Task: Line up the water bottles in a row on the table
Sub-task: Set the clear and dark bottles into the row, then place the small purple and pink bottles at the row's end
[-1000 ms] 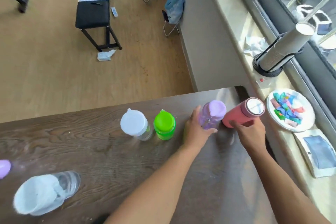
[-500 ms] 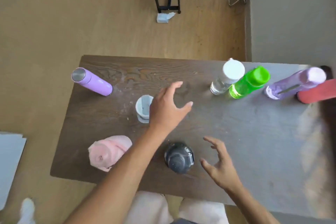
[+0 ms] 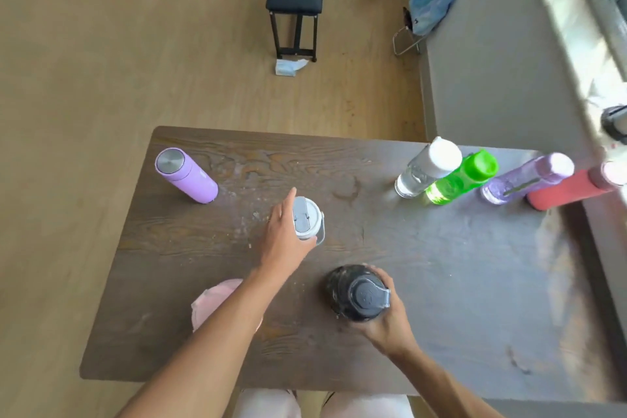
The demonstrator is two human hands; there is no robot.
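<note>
Across upper right, clear, green, lilac, red bottles [image 3: 451, 176] lined, left hand [image 3: 283, 241] fingers wrapping grey-lidded bottle [image 3: 307, 219], right hand [image 3: 386, 319] fingers gripping black bottle [image 3: 356, 292].

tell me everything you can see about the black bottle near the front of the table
The black bottle stands upright on the dark wooden table, near its front edge and apart from the other bottles. It is wide, dark and matte with a mottled, scuffed-looking body. Its round black lid has a raised tab on the right. The right hand wraps its near and right side; nothing else touches it.
</note>
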